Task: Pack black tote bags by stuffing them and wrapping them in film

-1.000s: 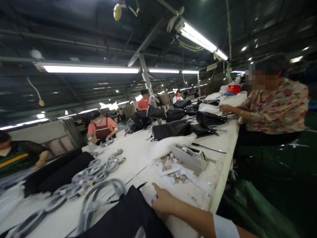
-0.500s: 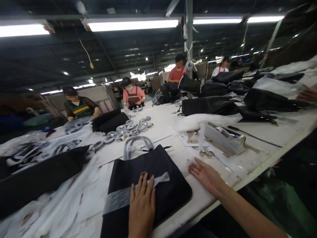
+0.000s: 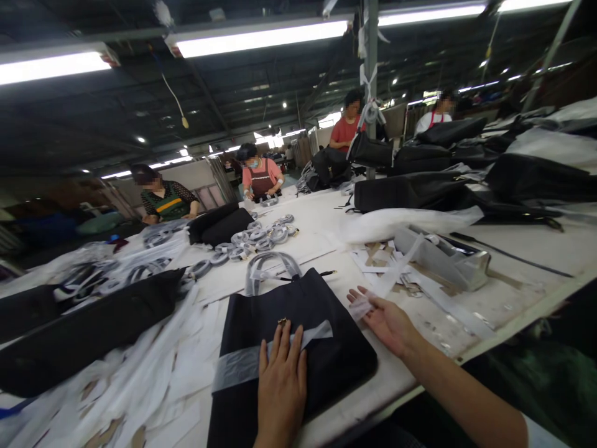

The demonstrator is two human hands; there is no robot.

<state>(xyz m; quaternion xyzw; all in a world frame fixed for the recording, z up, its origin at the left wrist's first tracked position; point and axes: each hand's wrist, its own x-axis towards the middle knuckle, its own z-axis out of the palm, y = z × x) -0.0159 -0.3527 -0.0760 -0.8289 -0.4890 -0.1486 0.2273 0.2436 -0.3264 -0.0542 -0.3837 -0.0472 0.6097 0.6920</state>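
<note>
A black tote bag [image 3: 336, 348] lies flat on the table in front of me. Its handles [image 3: 275, 264] are wrapped in clear plastic and stick out past the top edge. A translucent strip [image 3: 240, 367] runs across the bag's front, below a small gold clasp [image 3: 282, 322]. My left hand [image 3: 282, 376] rests flat on the bag and over the strip, fingers stretched out. To the right of the bag, my right hand [image 3: 389, 320] is palm up, with a small crumpled piece of clear film [image 3: 360, 307] held at its thumb and fingers.
A translucent holder [image 3: 441, 258] stands among paper scraps at right. Black bags [image 3: 410, 190] are piled behind it. Coiled wrapped straps [image 3: 254, 236] lie mid-table; another black bag [image 3: 93, 330] and white sheets [image 3: 153, 367] are at left. Several people work across the table.
The view has shifted, so most things sit farther right. My right hand has turned palm up, and the film at its fingers shows more clearly. My left hand stays on the bag.
</note>
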